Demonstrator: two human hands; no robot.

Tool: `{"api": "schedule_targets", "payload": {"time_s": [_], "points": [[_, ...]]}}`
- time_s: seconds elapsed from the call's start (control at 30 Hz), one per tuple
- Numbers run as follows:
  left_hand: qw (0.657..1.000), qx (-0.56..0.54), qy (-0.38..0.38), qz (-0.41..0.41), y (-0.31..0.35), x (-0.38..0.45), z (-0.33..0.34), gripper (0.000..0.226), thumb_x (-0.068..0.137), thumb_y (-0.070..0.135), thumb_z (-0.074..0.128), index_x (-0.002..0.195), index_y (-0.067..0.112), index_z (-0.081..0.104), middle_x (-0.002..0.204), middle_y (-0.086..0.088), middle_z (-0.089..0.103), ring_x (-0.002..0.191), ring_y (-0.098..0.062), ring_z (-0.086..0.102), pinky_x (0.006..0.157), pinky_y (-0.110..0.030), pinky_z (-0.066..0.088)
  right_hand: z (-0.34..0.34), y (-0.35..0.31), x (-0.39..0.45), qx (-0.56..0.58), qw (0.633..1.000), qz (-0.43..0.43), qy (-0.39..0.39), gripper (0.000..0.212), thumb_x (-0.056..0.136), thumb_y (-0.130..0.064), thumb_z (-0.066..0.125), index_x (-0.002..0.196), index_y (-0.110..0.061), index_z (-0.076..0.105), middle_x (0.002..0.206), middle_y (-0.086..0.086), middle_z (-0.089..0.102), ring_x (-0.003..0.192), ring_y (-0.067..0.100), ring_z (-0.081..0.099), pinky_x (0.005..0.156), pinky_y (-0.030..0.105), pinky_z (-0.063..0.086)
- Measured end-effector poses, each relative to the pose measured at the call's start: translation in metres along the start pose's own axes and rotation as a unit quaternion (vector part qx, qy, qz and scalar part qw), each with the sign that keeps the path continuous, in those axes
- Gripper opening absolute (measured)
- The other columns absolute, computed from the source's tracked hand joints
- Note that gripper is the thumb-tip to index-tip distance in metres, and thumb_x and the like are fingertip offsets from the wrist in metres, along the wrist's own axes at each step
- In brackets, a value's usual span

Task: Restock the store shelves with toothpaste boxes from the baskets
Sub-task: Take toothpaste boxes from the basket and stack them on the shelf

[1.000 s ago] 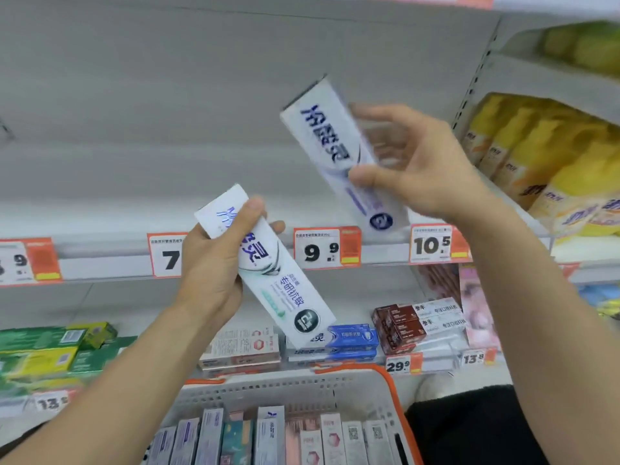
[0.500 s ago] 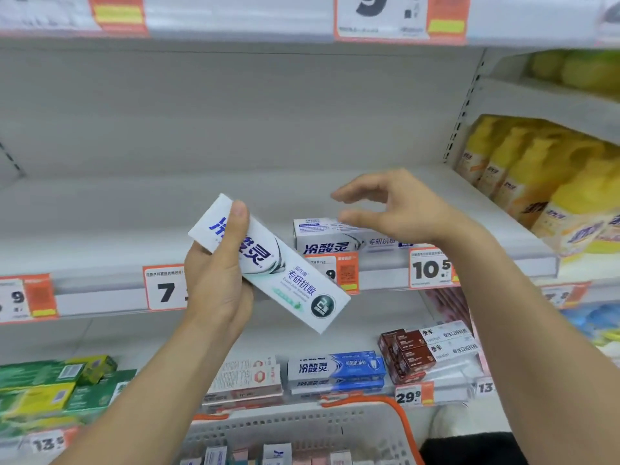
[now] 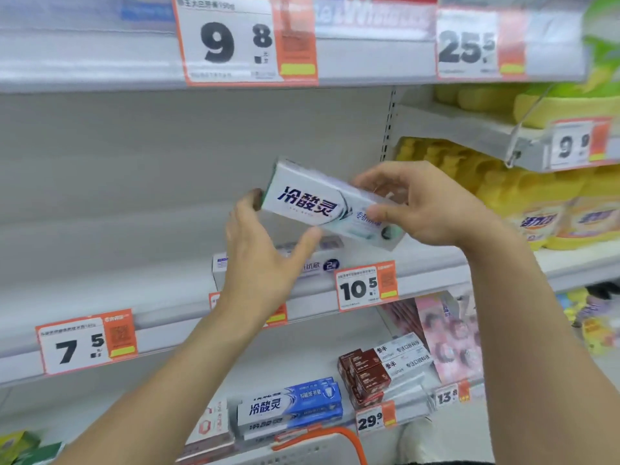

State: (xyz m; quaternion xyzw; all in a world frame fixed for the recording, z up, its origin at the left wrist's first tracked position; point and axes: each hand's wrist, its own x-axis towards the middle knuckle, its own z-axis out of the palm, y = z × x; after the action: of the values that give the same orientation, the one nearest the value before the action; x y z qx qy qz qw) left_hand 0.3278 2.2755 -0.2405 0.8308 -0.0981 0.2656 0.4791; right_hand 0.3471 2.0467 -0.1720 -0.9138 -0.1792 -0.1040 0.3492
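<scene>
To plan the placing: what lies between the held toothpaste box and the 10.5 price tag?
In the head view, below the held toothpaste box, a shelved box lies above the 10.5 price tag.

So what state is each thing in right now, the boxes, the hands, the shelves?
Held toothpaste box: sealed, tilted, in the air above the middle shelf.
Right hand: pinches that box's right end.
Left hand: fingers straight, touching the box's left end and underside.
Shelved toothpaste box: lying flat on the middle shelf, partly hidden.
Middle shelf: mostly bare.
Blue toothpaste boxes: stacked flat on the lower shelf.
Basket: only its orange rim shows.
</scene>
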Motion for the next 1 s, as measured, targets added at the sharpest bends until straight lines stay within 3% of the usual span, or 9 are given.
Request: {"api": "schedule_targets", "payload": {"time_s": [0.1,0.2,0.27,0.43,0.7,0.93,1.0], "points": [[0.964,0.216,-0.066,0.139,-0.014,-0.001,0.017,0.083,0.083,0.048,0.069,0.148,0.01,0.034,0.141,-0.009,0.045,0.132,-0.027,0.034,0.113,-0.044,0.03,-0.012,0.036,-0.005,-0.088,0.991,0.054,0.086,0.042,0.086,-0.01,0.075,0.122,-0.028,0.065,0.118,-0.006,0.066,0.112,0.014,0.059,0.095,0.027,0.044],[0.925,0.302,-0.163,0.16,-0.016,-0.004,0.033,0.078,0.09,0.055,0.058,0.151,0.014,0.03,0.144,-0.007,0.046,0.136,-0.027,0.037,0.117,-0.048,0.025,-0.016,0.067,-0.016,-0.112,0.985,0.102,0.077,0.043,0.085,-0.005,0.075,0.123,-0.023,0.066,0.125,-0.006,0.064,0.114,0.008,0.053,0.094,0.017,0.033],[0.91,0.336,-0.188,0.153,-0.017,-0.005,0.042,0.071,0.094,0.058,0.05,0.15,0.018,0.032,0.142,-0.003,0.05,0.132,-0.025,0.044,0.116,-0.047,0.026,-0.016,0.081,-0.022,-0.113,0.986,0.113,0.049,0.043,0.084,-0.005,0.076,0.122,-0.022,0.067,0.123,-0.007,0.064,0.114,0.009,0.054,0.091,0.017,0.033],[0.9,0.378,-0.154,0.15,-0.017,-0.003,0.053,0.064,0.091,0.062,0.047,0.139,0.019,0.049,0.122,-0.002,0.06,0.113,-0.026,0.055,0.097,-0.044,0.039,-0.016,0.098,-0.029,-0.082,0.991,0.103,0.036,0.042,0.085,-0.006,0.076,0.12,-0.027,0.068,0.119,-0.007,0.066,0.113,0.013,0.058,0.094,0.024,0.039],[0.877,0.405,-0.227,0.124,-0.001,0.014,0.063,0.06,0.092,0.063,0.049,0.138,0.025,0.042,0.127,0.001,0.055,0.121,-0.022,0.049,0.096,-0.04,0.036,-0.023,0.113,-0.036,-0.085,0.991,0.08,0.061,0.042,0.087,-0.007,0.073,0.123,-0.027,0.069,0.13,-0.007,0.063,0.127,0.012,0.052,0.108,0.029,0.036],[0.879,0.392,-0.258,0.082,-0.001,0.019,0.06,0.061,0.089,0.066,0.053,0.133,0.025,0.042,0.122,-0.001,0.057,0.116,-0.023,0.05,0.093,-0.041,0.039,-0.022,0.121,-0.039,-0.081,0.986,0.087,0.114,0.04,0.088,-0.005,0.07,0.121,-0.029,0.069,0.129,-0.001,0.063,0.128,0.019,0.05,0.106,0.03,0.036],[0.879,0.387,-0.269,0.073,-0.002,0.021,0.06,0.062,0.088,0.065,0.054,0.133,0.024,0.042,0.123,0.0,0.057,0.115,-0.023,0.053,0.094,-0.042,0.039,-0.023,0.121,-0.04,-0.08,0.99,0.093,0.065,0.036,0.089,-0.002,0.069,0.118,-0.023,0.072,0.128,-0.004,0.064,0.127,0.014,0.052,0.099,0.013,0.037]]}}
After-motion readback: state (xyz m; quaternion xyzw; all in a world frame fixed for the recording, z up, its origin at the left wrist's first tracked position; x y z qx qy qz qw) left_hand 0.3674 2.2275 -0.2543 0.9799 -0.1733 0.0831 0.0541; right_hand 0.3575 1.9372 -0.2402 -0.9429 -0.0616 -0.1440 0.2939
